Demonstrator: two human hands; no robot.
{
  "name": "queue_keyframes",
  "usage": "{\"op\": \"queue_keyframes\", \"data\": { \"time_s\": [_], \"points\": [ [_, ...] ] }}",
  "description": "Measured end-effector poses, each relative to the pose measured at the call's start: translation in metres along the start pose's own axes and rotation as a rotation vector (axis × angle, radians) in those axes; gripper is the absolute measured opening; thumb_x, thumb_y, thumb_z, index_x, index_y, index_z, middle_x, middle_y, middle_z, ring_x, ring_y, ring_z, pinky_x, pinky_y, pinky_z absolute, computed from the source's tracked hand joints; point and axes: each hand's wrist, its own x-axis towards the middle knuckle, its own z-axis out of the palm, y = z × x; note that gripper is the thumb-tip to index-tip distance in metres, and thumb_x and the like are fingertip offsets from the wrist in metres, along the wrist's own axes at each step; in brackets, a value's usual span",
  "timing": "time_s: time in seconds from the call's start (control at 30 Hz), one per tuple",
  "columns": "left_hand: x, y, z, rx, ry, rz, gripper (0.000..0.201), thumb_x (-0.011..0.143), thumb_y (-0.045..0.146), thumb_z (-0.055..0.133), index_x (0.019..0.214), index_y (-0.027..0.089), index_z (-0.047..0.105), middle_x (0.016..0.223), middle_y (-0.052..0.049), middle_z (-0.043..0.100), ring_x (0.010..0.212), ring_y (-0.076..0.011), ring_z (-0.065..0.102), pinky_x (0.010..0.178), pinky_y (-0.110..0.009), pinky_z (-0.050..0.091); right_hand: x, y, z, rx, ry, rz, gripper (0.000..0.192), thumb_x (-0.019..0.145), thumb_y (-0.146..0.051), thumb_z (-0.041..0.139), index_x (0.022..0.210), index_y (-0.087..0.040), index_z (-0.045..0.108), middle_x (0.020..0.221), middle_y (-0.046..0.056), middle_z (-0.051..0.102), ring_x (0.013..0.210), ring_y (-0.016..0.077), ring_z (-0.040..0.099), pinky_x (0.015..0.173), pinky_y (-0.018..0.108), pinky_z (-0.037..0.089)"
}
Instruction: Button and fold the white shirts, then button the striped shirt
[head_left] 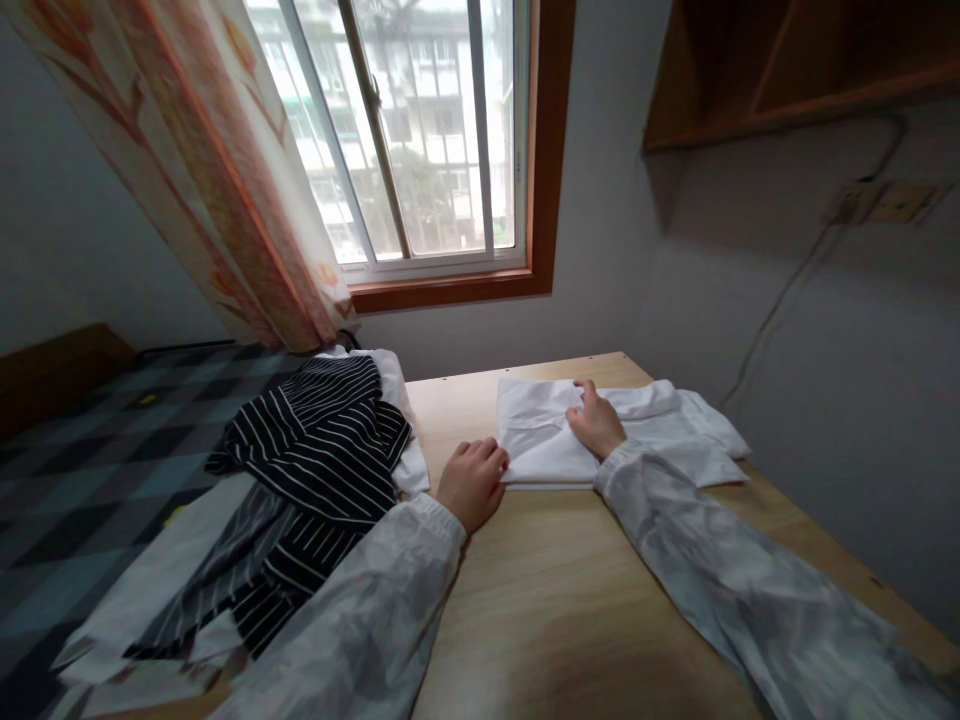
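A folded white garment [547, 462] lies flat across the far part of the wooden table, its looser layers spread to the right. My left hand [472, 485] is at its near left corner, fingers curled together around the cloth edge. On top of the garment rests my right hand [600, 425], with thumb and forefinger apart and touching the fabric; its other fingers are partly hidden. Left of my left hand, a black garment with white stripes [322, 440] lies in a loose heap over white cloth [388, 375].
The light wooden table [547, 600] meets the wall on the right. A bed with a dark checked cover [67, 500] adjoins on the left. Behind are a window [427, 150] and a patterned curtain [202, 160]. A wooden shelf [795, 70] and a cable [776, 310] are on the right wall.
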Motion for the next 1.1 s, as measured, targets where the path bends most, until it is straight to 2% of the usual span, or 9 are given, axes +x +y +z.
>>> {"op": "queue_keyframes", "data": {
  "time_s": [0.13, 0.3, 0.43, 0.53, 0.6, 0.67, 0.73, 0.87, 1.1],
  "points": [
    [-0.001, -0.007, 0.007, -0.065, 0.066, 0.078, 0.057, 0.087, 0.016, 0.065, 0.144, 0.018, 0.063, 0.169, -0.016, 0.050, 0.154, -0.0358, 0.046, 0.131, -0.054, 0.035, -0.011, -0.003, 0.001, -0.046, -0.006, -0.041, 0.069, 0.092, -0.026, 0.059, 0.158, -0.013, 0.044, 0.133, 0.022, 0.072, 0.107, 0.0368, 0.073, 0.093, 0.044, 0.056],
    [-0.006, -0.015, 0.011, -0.183, -0.019, 0.122, 0.075, 0.090, 0.022, 0.065, 0.163, 0.020, 0.051, 0.177, -0.014, 0.040, 0.167, -0.0352, 0.032, 0.138, -0.058, 0.024, -0.029, -0.009, -0.015, -0.095, 0.050, -0.342, 0.076, 0.097, -0.038, 0.062, 0.166, -0.012, 0.043, 0.168, 0.025, 0.047, 0.152, 0.0434, 0.047, 0.127, 0.056, 0.039],
    [0.000, -0.012, 0.010, -0.372, 0.070, 0.067, 0.052, 0.103, 0.043, 0.060, 0.150, 0.021, 0.064, 0.167, -0.016, 0.054, 0.157, -0.0320, 0.048, 0.134, -0.050, 0.035, -0.051, -0.005, -0.017, -0.058, -0.144, -0.557, 0.068, 0.103, -0.046, 0.060, 0.166, -0.023, 0.051, 0.178, 0.014, 0.039, 0.165, 0.0388, 0.032, 0.136, 0.060, 0.020],
    [0.020, -0.011, 0.012, -0.487, 0.234, -0.271, 0.050, 0.109, 0.049, 0.050, 0.144, 0.017, 0.063, 0.152, -0.020, 0.064, 0.134, -0.0286, 0.067, 0.118, -0.042, 0.050, -0.063, 0.002, -0.008, -0.032, -0.235, -0.515, 0.067, 0.107, -0.050, 0.054, 0.169, -0.025, 0.048, 0.180, 0.012, 0.036, 0.167, 0.0376, 0.031, 0.136, 0.062, 0.021],
    [0.040, -0.012, 0.012, -0.491, 0.190, -0.530, 0.054, 0.107, 0.054, 0.052, 0.142, 0.014, 0.061, 0.134, -0.020, 0.074, 0.118, -0.0293, 0.074, 0.104, -0.040, 0.054, -0.066, 0.005, -0.003, -0.036, -0.264, -0.483, 0.069, 0.108, -0.052, 0.051, 0.171, -0.024, 0.045, 0.181, 0.013, 0.034, 0.167, 0.0374, 0.030, 0.135, 0.063, 0.022],
    [0.060, -0.015, 0.011, -0.467, 0.051, -0.669, 0.053, 0.106, 0.061, 0.053, 0.128, 0.016, 0.068, 0.117, -0.018, 0.079, 0.109, -0.0313, 0.076, 0.095, -0.039, 0.053, -0.065, 0.007, -0.001, -0.043, -0.286, -0.478, 0.071, 0.108, -0.052, 0.051, 0.172, -0.023, 0.043, 0.182, 0.013, 0.032, 0.168, 0.0372, 0.027, 0.135, 0.064, 0.021],
    [0.075, -0.019, 0.010, -0.422, -0.024, -0.712, 0.049, 0.102, 0.065, 0.056, 0.107, 0.019, 0.072, 0.108, -0.017, 0.080, 0.105, -0.0326, 0.075, 0.090, -0.038, 0.051, -0.063, 0.007, -0.002, -0.038, -0.303, -0.481, 0.072, 0.109, -0.053, 0.051, 0.173, -0.023, 0.041, 0.182, 0.012, 0.031, 0.169, 0.0365, 0.027, 0.136, 0.064, 0.021],
    [0.083, -0.028, 0.012, -0.404, -0.012, -0.680, 0.042, 0.097, 0.059, 0.065, 0.077, 0.022, 0.065, 0.085, -0.011, 0.076, 0.090, -0.0284, 0.072, 0.079, -0.033, 0.047, -0.057, 0.007, -0.005, 0.017, -0.333, -0.517, 0.072, 0.108, -0.054, 0.054, 0.173, -0.025, 0.042, 0.181, 0.012, 0.033, 0.168, 0.0350, 0.028, 0.137, 0.062, 0.019],
    [0.037, -0.061, 0.009, -0.504, 0.160, -0.723, 0.026, 0.098, 0.043, 0.063, 0.082, 0.022, 0.061, 0.087, -0.006, 0.074, 0.087, -0.0237, 0.068, 0.076, -0.030, 0.049, -0.034, 0.000, 0.005, 0.181, -0.397, -0.656, 0.072, 0.105, -0.056, 0.059, 0.169, -0.025, 0.048, 0.179, 0.011, 0.038, 0.167, 0.0331, 0.033, 0.138, 0.055, 0.021]
  ]
}}
